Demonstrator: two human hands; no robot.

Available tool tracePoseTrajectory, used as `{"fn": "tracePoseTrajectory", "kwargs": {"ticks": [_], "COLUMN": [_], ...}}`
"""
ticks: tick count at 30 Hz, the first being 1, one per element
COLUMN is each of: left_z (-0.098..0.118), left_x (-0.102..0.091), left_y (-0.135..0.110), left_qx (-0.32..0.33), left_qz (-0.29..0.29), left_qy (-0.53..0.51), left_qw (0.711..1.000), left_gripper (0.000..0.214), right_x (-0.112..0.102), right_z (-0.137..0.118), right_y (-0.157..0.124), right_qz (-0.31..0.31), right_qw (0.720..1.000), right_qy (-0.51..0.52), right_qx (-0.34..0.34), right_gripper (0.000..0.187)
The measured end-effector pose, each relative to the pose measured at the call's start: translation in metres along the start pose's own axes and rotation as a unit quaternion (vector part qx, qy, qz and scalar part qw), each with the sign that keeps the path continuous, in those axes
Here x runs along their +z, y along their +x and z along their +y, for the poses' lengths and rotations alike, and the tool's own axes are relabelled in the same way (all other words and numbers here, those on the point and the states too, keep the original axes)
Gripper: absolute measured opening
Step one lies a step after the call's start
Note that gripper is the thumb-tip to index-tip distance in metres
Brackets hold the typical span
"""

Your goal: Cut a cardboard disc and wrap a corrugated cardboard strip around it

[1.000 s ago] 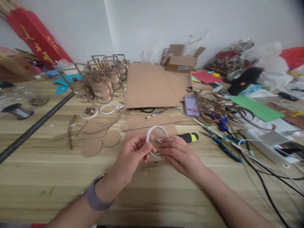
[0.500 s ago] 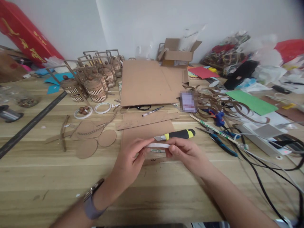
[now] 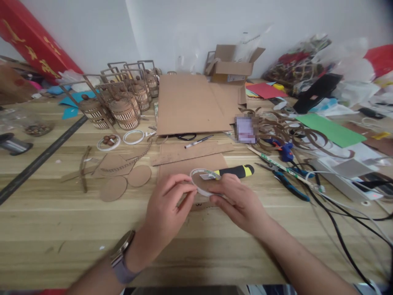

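Between my hands, over the cardboard, is a thin roll of white tape [image 3: 201,191] with print on its inner core. My right hand [image 3: 238,198] grips its right side between thumb and fingers. At its left edge, the thumb and fingertips of my left hand [image 3: 173,200] are pinched together; whether they hold the rim or the tape's end is too small to make out. Just behind the roll lies a utility knife [image 3: 236,172] with a black and yellow handle, its blade seen through the ring. Beneath is a flat cardboard piece [image 3: 172,164].
Cardboard discs [image 3: 113,189] and another white tape ring [image 3: 133,137] lie at left, before bamboo lantern-like baskets [image 3: 124,114]. A large cardboard sheet [image 3: 190,104] and a pen [image 3: 199,141] are behind. Pliers [image 3: 290,184], a glue gun [image 3: 285,150] and black cables [image 3: 334,233] lie right.
The roll has turned from edge-on to tilted, so its round opening shows. My left hand has shifted to its left edge, and my right fingers now reach over its right side.
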State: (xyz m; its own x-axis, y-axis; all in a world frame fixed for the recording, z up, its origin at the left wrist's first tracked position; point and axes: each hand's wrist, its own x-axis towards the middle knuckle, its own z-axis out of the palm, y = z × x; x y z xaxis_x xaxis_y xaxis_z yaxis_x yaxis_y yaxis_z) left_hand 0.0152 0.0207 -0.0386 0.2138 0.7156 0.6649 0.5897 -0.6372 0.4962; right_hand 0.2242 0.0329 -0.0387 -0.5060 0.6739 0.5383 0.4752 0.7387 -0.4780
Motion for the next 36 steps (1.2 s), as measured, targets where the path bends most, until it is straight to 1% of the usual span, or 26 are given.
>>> {"fn": "tracePoseTrajectory", "kwargs": {"ticks": [2, 5, 6, 8, 9, 11, 13, 14, 15, 16, 18, 20, 22, 25, 28, 30, 32, 34, 36], "left_z": [0.006, 0.017, 0.020, 0.023, 0.023, 0.017, 0.007, 0.001, -0.004, -0.009, -0.016, -0.020, -0.021, -0.023, -0.024, -0.023, -0.020, -0.014, -0.008], "left_x": [-0.002, -0.008, -0.011, -0.016, -0.018, -0.021, -0.021, -0.020, -0.018, -0.015, -0.008, -0.002, 0.002, 0.005, 0.006, 0.005, 0.005, 0.007, 0.009], "left_y": [0.000, -0.001, -0.002, -0.004, -0.006, -0.009, -0.013, -0.016, -0.019, -0.022, -0.029, -0.034, -0.037, -0.040, -0.041, -0.042, -0.041, -0.041, -0.042], "left_qx": [0.000, 0.009, 0.016, 0.017, 0.006, -0.030, -0.038, -0.020, 0.012, 0.042, 0.074, 0.075, 0.064, 0.061, 0.079, 0.089, 0.097, 0.111, 0.122], "left_qz": [-0.008, -0.034, -0.040, -0.045, -0.041, -0.032, -0.047, -0.077, -0.116, -0.162, -0.247, -0.316, -0.362, -0.384, -0.377, -0.366, -0.347, -0.333, -0.333], "left_qy": [0.003, 0.000, 0.000, -0.003, -0.005, -0.001, 0.018, 0.033, 0.047, 0.065, 0.109, 0.145, 0.158, 0.157, 0.157, 0.159, 0.159, 0.158, 0.155], "left_qw": [1.000, 0.999, 0.999, 0.999, 0.999, 0.999, 0.998, 0.996, 0.992, 0.984, 0.960, 0.935, 0.916, 0.908, 0.909, 0.912, 0.919, 0.923, 0.922], "left_gripper": [0.013, 0.014, 0.014, 0.014, 0.014, 0.017, 0.016, 0.015, 0.014, 0.016, 0.020, 0.020, 0.019, 0.020, 0.025, 0.026, 0.023, 0.020, 0.020], "right_x": [0.002, 0.001, -0.001, -0.007, -0.012, -0.025, -0.041, -0.050, -0.059, -0.068, -0.085, -0.097, -0.103, -0.101, -0.090, -0.081, -0.071, -0.061, -0.049], "right_z": [0.002, 0.004, 0.003, 0.001, 0.000, -0.002, -0.002, 0.000, 0.001, 0.003, 0.006, 0.008, 0.009, 0.014, 0.020, 0.022, 0.018, 0.010, -0.001], "right_y": [0.001, 0.002, 0.002, 0.001, 0.000, -0.001, -0.002, -0.002, -0.002, 0.000, 0.003, 0.008, 0.011, 0.013, 0.013, 0.015, 0.021, 0.030, 0.043], "right_qz": [0.035, 0.090, 0.100, 0.100, 0.097, 0.103, 0.127, 0.138, 0.135, 0.115, 0.037, -0.047, -0.106, -0.167, -0.203, -0.206, -0.194, -0.162, -0.106], "right_qw": [0.998, 0.991, 0.991, 0.991, 0.992, 0.991, 0.986, 0.983, 0.983, 0.985, 0.981, 0.953, 0.915, 0.859, 0.796, 0.755, 0.722, 0.701, 0.690], "right_qy": [-0.045, -0.083, -0.083, -0.074, -0.073, -0.085, -0.104, -0.105, -0.089, -0.054, 0.049, 0.141, 0.207, 0.296, 0.395, 0.461, 0.513, 0.547, 0.581], "right_qx": [-0.032, -0.043, -0.045, -0.048, -0.044, -0.010, 0.037, 0.062, 0.088, 0.117, 0.186, 0.265, 0.329, 0.382, 0.410, 0.417, 0.422, 0.427, 0.420], "right_gripper": [0.015, 0.018, 0.018, 0.017, 0.018, 0.017, 0.013, 0.009, 0.006, 0.008, 0.022, 0.033, 0.037, 0.039, 0.036, 0.032, 0.029, 0.027, 0.023]}}
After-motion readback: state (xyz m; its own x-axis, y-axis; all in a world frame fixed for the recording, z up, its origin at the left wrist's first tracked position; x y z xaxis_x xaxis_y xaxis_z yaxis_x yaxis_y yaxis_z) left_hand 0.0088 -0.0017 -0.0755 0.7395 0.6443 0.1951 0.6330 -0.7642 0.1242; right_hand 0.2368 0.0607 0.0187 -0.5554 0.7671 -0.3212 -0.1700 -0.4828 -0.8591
